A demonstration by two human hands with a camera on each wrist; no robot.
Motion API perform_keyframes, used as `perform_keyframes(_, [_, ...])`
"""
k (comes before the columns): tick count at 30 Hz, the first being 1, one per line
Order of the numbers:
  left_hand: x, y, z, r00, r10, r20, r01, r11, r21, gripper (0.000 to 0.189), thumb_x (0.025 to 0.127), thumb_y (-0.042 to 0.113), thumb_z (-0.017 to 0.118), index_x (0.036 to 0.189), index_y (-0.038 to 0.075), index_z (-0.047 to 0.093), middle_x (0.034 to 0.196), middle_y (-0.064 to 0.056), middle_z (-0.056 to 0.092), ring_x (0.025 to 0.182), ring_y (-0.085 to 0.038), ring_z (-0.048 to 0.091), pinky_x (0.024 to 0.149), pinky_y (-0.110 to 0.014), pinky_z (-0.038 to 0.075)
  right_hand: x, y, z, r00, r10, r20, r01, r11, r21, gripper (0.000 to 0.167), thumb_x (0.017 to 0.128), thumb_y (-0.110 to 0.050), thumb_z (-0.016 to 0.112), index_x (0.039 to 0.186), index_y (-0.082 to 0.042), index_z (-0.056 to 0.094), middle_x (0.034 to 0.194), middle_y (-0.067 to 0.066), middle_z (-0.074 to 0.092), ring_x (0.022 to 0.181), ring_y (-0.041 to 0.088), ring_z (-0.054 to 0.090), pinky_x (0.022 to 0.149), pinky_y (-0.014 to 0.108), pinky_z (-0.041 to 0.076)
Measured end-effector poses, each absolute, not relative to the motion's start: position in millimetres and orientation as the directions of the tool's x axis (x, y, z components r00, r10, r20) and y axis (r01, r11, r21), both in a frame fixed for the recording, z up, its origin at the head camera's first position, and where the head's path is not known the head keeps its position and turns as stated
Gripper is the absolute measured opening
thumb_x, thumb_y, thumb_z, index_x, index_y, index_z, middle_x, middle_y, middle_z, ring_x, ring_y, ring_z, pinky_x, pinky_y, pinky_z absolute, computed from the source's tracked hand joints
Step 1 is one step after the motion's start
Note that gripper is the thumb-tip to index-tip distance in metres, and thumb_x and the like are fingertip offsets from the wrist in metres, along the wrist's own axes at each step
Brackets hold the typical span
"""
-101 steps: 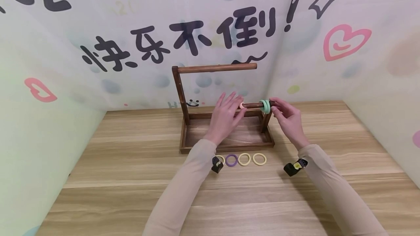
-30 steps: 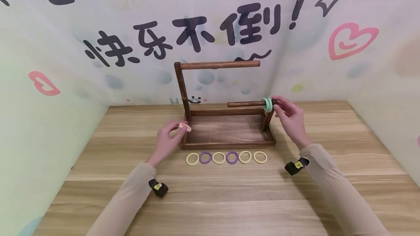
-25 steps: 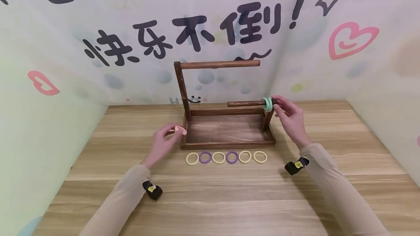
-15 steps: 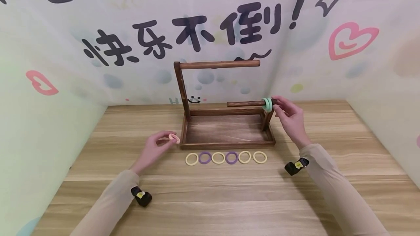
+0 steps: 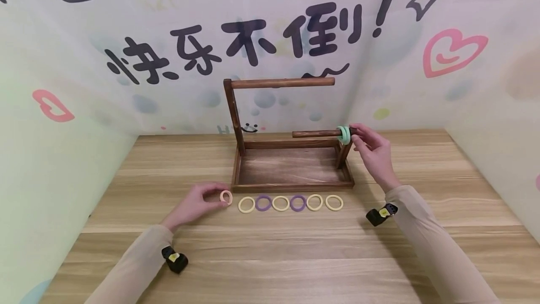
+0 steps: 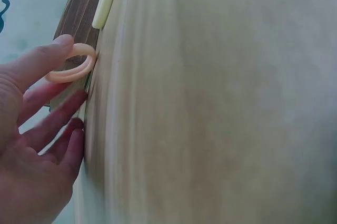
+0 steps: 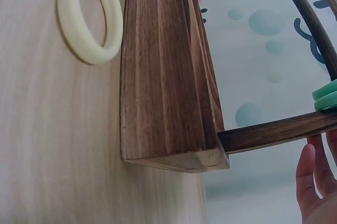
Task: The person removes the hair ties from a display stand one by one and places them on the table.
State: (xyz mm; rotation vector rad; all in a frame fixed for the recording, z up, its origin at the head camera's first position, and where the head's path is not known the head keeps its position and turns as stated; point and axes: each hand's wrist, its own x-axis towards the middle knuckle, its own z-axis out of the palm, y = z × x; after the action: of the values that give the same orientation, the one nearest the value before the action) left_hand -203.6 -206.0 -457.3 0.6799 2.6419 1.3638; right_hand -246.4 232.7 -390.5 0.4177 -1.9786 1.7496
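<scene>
My left hand (image 5: 195, 206) pinches a peach ring (image 5: 230, 198) between thumb and fingers, low over the table at the left end of a row of rings. In the left wrist view the peach ring (image 6: 68, 76) tilts under the thumb, other fingers spread below. My right hand (image 5: 374, 155) holds the top of the short post on the wooden stand (image 5: 293, 186), at the right end of its lower bar (image 5: 314, 133). Two mint-green rings (image 5: 347, 135) hang on that bar beside my fingertips. In the right wrist view the post (image 7: 274, 133) partly hides the fingers.
Several yellow and purple rings lie flat in a row before the stand, beginning with a yellow ring (image 5: 246, 212) and a purple ring (image 5: 263, 210). Above the base runs a bare upper bar (image 5: 282, 83). A printed cloth wall (image 5: 185, 107) closes off the back.
My left hand has drawn the peach ring off the lower bar, then carried it left and down to the row's left end. The right hand has stayed at the post.
</scene>
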Motion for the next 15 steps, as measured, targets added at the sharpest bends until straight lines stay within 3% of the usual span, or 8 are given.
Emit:
perform_keyframes(8, [-203.5,-206.2,-457.6,-0.871,0.475,0.128,0.411,0.56,0.72,0.036,0.077,0.016,0.082,0.11,0.004,0.071,0.129,-0.022,0.051,0.121,-0.043,0.043,0.1,-0.061,0.029,-260.8,243.4,-408.2,-0.854,0.09,0.513,-0.501,0.133,-0.855,0.029,0.092,0.007,0.059,0.121,0.013,0.058,0.105,-0.007,0.068,0.089,0.007,0.063,0.066,0.019,0.051])
perform_keyframes(15, [-204.7,-206.9,-455.3,-0.853,0.504,0.136,0.449,0.575,0.684,0.038,0.078,0.018,0.081,0.111,0.004,0.071,0.13,-0.024,0.05,0.121,-0.045,0.043,0.1,-0.063,0.03,-260.8,243.5,-409.4,-0.846,0.088,0.526,-0.512,0.145,-0.847,0.029,0.093,0.004,0.06,0.12,0.012,0.059,0.105,-0.007,0.068,0.089,0.007,0.063,0.065,0.02,0.051])
